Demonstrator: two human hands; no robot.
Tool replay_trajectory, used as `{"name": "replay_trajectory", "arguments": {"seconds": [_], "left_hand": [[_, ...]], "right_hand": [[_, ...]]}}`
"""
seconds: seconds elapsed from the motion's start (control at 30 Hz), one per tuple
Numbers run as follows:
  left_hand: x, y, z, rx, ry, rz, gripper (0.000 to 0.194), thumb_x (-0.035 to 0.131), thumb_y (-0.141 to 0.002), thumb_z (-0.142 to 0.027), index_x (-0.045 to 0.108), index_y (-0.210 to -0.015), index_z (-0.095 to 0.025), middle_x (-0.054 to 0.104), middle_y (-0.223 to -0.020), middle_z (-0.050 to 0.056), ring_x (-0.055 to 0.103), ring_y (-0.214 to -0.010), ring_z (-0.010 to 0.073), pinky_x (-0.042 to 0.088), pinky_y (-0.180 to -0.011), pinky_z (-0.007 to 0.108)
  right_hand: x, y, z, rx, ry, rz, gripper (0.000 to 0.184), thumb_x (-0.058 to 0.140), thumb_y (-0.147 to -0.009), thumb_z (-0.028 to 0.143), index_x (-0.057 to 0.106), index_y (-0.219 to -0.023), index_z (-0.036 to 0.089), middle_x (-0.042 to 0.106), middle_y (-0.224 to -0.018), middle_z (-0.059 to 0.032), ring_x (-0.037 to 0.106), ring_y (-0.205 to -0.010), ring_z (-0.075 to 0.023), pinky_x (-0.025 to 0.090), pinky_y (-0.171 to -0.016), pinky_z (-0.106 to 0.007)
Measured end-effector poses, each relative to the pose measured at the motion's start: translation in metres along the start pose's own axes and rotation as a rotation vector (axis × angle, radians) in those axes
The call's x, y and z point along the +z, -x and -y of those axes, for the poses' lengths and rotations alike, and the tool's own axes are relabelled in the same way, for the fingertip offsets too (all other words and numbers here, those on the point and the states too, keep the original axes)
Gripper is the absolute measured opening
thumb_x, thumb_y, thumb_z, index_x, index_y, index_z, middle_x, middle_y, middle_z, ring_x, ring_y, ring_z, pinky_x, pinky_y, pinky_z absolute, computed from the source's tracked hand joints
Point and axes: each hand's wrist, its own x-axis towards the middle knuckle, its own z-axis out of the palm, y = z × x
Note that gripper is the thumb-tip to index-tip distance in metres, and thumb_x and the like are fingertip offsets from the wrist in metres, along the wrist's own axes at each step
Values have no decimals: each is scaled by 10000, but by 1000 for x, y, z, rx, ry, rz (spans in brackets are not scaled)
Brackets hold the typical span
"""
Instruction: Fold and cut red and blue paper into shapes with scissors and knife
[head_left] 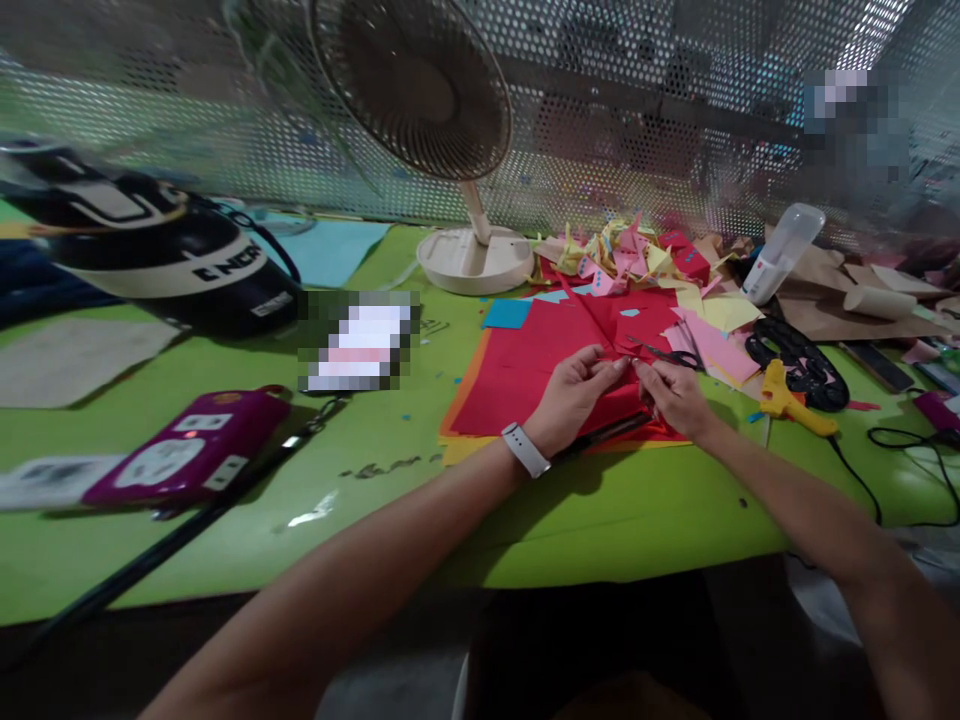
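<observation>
My left hand [574, 395], with a white band on its wrist, and my right hand [675, 395] meet over a stack of red paper sheets [525, 375] on the green table [360, 500]. Both pinch a small piece of red paper [628, 366] between their fingertips. Black-handled scissors [667, 353] lie on the red paper just beyond my right hand. A heap of folded pink, yellow and red paper pieces [622, 255] sits farther back.
A white desk fan [450, 150] stands at the back before a perforated metal screen. A helmet [150, 245] lies at far left, a purple power strip [187, 450] near the front left. A yellow glue gun [787, 400], black tool [799, 360], white bottle [784, 250] and brown paper lie right.
</observation>
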Motion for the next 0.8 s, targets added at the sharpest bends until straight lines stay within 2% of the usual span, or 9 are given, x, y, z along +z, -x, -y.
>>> {"name": "replay_trajectory", "arguments": {"seconds": [0.13,0.3,0.37,0.47,0.57,0.63,0.7,0.73,0.8], "left_hand": [[-1,1,0,20,-66,-2,319,790,-689,-395,602,-744,-144,663,-723,1,609,-708,100,483,-726,236],[-4,-3,-4,118,-152,-23,281,736,-743,-408,621,-798,-159,649,-751,-6,589,-703,103,474,-719,243],[-11,-8,-8,180,-285,13,260,713,-764,-390,637,-863,-162,665,-793,12,605,-725,122,479,-731,261],[-24,-15,-15,226,-575,55,306,699,-776,-321,634,-1032,-165,682,-773,29,628,-709,149,476,-684,271],[-30,-15,-24,293,-815,112,209,660,-806,-279,651,-987,-175,695,-753,38,630,-681,152,465,-655,263],[-29,-12,-29,335,-924,204,126,640,-822,-281,678,-889,-181,707,-776,50,631,-689,152,471,-668,263],[-27,-9,-33,348,-950,280,151,638,-827,-307,700,-884,-181,724,-832,64,649,-738,163,491,-711,274],[-27,-8,-35,348,-944,294,178,643,-823,-321,708,-908,-179,730,-861,68,658,-769,171,499,-734,279],[-28,-8,-39,329,-929,285,245,659,-808,-339,714,-979,-172,734,-874,66,667,-802,178,509,-756,283]], "right_hand": [[2,0,-6,46,-61,66,521,416,-888,641,520,-615,210,503,-486,34,457,-381,-84,348,-399,-222],[3,0,-8,54,-90,136,487,427,-908,585,542,-626,204,533,-505,29,477,-366,-87,341,-387,-224],[1,2,-4,-34,-36,127,486,421,-928,535,522,-584,206,519,-484,24,471,-379,-93,351,-413,-237],[-7,5,5,-297,155,-15,442,454,-937,437,519,-561,213,537,-509,1,490,-464,-117,396,-505,-271],[-19,4,11,-531,354,-149,278,507,-925,360,629,-717,221,661,-722,-48,601,-685,-169,469,-679,-321],[-28,-1,11,-596,488,-206,176,535,-920,340,680,-912,241,698,-957,-68,626,-932,-209,458,-864,-375],[-36,-8,7,-596,613,-219,215,549,-921,350,672,-1067,251,677,-1114,-69,578,-1105,-230,389,-997,-423],[-39,-12,4,-594,664,-193,240,555,-921,365,669,-1097,249,681,-1120,-64,574,-1112,-229,358,-1033,-438],[-42,-18,-3,-604,714,-138,227,537,-937,369,704,-1018,239,723,-951,-37,623,-960,-201,323,-1057,-456]]}}
